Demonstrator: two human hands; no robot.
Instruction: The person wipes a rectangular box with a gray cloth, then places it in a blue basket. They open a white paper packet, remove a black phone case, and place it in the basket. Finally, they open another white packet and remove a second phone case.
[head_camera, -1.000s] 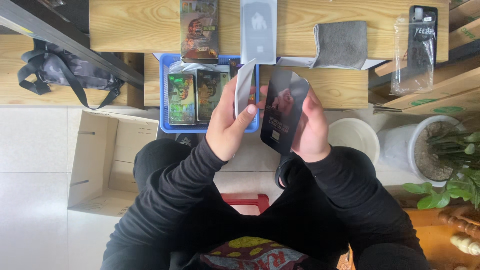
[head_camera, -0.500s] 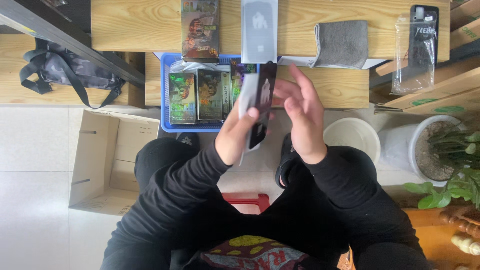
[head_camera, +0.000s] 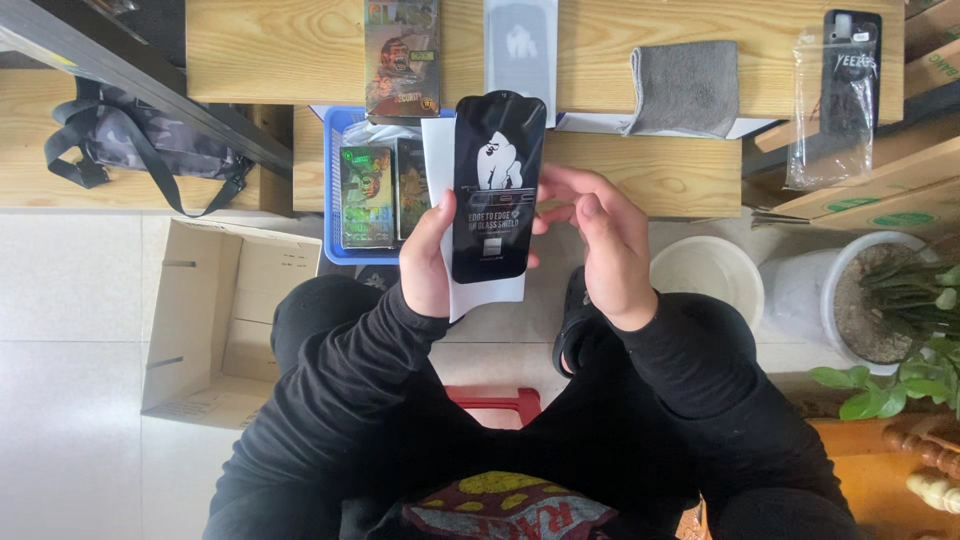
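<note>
- The left hand (head_camera: 428, 262) is gripping a black screen protector (head_camera: 495, 185) together with a white sleeve (head_camera: 445, 200) behind it, thumb pressing the near edge, the pair standing upright above the lap
- The right hand (head_camera: 600, 245) is hovering just beside the protector's right edge, fingers loosely curled and empty, fingertips nearly touching it
- Judging by this, pinching only the edges is keeping the glass face clean
- Beyond, a blue tray (head_camera: 335, 180) of boxed packs is sitting against the wooden bench (head_camera: 280, 50), with a grey cloth (head_camera: 685, 88) lying farther off

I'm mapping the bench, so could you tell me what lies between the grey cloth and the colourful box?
In the head view, a pale screen protector lies between the cloth and box.
</note>
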